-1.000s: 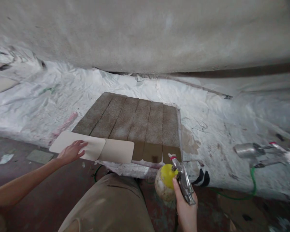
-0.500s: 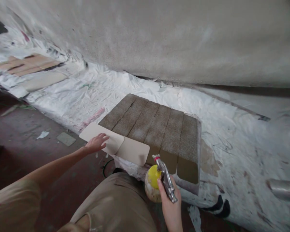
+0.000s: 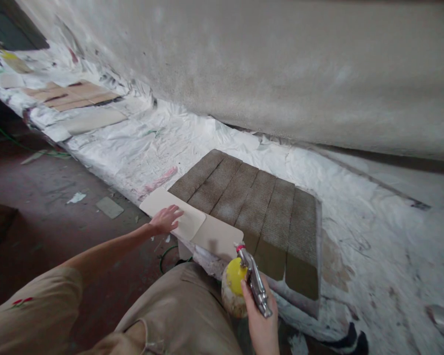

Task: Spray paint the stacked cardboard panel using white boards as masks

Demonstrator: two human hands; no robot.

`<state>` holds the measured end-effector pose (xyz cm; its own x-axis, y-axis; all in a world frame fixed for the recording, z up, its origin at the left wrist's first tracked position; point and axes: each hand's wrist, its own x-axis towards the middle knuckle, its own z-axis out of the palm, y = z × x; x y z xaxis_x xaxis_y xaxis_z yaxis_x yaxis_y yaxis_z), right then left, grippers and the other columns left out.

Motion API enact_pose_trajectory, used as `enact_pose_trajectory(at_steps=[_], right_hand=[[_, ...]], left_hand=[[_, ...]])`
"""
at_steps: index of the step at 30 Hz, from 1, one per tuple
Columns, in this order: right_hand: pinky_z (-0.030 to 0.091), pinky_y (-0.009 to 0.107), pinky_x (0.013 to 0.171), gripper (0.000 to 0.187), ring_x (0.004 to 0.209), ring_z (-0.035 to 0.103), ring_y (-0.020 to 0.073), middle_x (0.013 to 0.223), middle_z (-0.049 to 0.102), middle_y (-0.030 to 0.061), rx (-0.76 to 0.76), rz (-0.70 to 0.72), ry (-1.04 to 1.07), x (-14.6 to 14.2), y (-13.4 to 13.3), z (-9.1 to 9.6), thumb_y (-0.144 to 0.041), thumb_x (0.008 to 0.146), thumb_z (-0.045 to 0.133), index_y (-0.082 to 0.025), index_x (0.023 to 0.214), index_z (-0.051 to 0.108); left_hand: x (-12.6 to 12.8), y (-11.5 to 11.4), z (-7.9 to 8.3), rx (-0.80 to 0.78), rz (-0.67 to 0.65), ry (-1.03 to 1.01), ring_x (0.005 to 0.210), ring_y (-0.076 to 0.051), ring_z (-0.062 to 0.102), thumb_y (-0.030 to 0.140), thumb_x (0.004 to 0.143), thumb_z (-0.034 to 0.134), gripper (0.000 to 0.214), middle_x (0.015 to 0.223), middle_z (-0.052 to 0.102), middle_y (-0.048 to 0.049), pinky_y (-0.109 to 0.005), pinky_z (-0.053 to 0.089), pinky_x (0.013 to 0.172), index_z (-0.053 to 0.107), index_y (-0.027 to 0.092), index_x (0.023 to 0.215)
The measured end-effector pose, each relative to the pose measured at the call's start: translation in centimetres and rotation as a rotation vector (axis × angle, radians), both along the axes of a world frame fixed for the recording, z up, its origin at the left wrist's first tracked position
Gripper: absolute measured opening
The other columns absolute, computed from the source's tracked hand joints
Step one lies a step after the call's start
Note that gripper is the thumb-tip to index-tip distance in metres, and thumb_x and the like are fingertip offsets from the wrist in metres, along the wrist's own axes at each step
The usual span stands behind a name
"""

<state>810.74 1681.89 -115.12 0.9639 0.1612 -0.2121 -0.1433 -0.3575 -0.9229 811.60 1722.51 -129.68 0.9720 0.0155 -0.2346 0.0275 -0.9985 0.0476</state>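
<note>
My left hand (image 3: pixel 165 220) lies flat, fingers spread, on a beige rounded panel (image 3: pixel 185 219) at the near-left corner of a block of several brown ribbed strips (image 3: pixel 255 207). A second beige panel (image 3: pixel 222 237) lies under that panel's right end, across the strips' near ends. My right hand (image 3: pixel 261 323) grips a metal spray gun (image 3: pixel 255 282) with a yellow-topped paint cup (image 3: pixel 234 288), held low in front of the strips, just right of my knee.
White paint-stained plastic sheeting (image 3: pixel 355 231) covers a low platform against a rough grey wall (image 3: pixel 262 64). More boards (image 3: pixel 74 93) lie far left on the sheeting. Dark red floor (image 3: pixel 52 197) lies to the left, with scraps and a green hose.
The view has swung left, so the strips sit further right in frame. My left hand stays on the beige panel. The second spray gun at the right has almost left the view.
</note>
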Motion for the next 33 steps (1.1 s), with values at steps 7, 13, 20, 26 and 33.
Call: enact_pose_trajectory(at_steps=[7, 13, 20, 26, 33], right_hand=[[0.055, 0.033, 0.082, 0.031, 0.088, 0.068, 0.0243, 0.093, 0.072, 0.0081, 0.009, -0.005, -0.041, -0.9, 1.9, -0.2, -0.043, 0.077, 0.065, -0.018, 0.095, 0.067], [0.053, 0.038, 0.089, 0.037, 0.097, 0.067, 0.0277, 0.102, 0.072, 0.0104, -0.02, -0.023, 0.025, -1.7, 2.1, -1.0, -0.046, 0.076, 0.065, -0.017, 0.1, 0.068], [0.054, 0.038, 0.087, 0.042, 0.096, 0.067, 0.0292, 0.1, 0.073, 0.0113, -0.051, -0.128, 0.037, -1.9, 2.1, -0.7, -0.049, 0.072, 0.069, -0.016, 0.096, 0.07], [0.054, 0.038, 0.088, 0.039, 0.093, 0.068, 0.0281, 0.097, 0.073, 0.0105, -0.024, -0.084, 0.061, -2.3, 2.4, -0.5, -0.047, 0.072, 0.069, -0.016, 0.096, 0.072], [0.053, 0.038, 0.088, 0.041, 0.099, 0.066, 0.0294, 0.097, 0.074, 0.0085, -0.017, -0.296, 0.128, -2.4, -0.7, -2.0, -0.046, 0.066, 0.075, -0.018, 0.095, 0.074]], left_hand=[[0.1, -0.2, 0.3, -0.053, -0.013, -0.037, 0.119, -0.029, 0.045, 0.026, 0.084, 0.05, 0.04, 0.124, 0.051, -0.0143, -0.041, 0.042, 0.095, 0.058, 0.021, 0.123], [0.0, -0.2, 0.0, -0.102, -0.01, -0.058, 0.12, -0.029, 0.044, 0.026, 0.083, 0.052, 0.039, 0.122, 0.051, -0.0129, -0.042, 0.04, 0.097, 0.058, 0.023, 0.122], [0.1, -0.2, 0.3, -0.087, -0.034, -0.052, 0.119, -0.029, 0.044, 0.026, 0.084, 0.052, 0.039, 0.122, 0.052, -0.013, -0.042, 0.04, 0.097, 0.058, 0.023, 0.123], [0.0, -0.1, 0.3, -0.095, -0.048, -0.059, 0.12, -0.03, 0.044, 0.027, 0.084, 0.051, 0.04, 0.122, 0.052, -0.0142, -0.043, 0.04, 0.098, 0.057, 0.022, 0.123], [-0.2, 0.2, 0.1, -0.093, -0.043, -0.085, 0.122, -0.029, 0.044, 0.03, 0.085, 0.048, 0.042, 0.124, 0.052, -0.0127, -0.041, 0.04, 0.1, 0.058, 0.022, 0.125]])
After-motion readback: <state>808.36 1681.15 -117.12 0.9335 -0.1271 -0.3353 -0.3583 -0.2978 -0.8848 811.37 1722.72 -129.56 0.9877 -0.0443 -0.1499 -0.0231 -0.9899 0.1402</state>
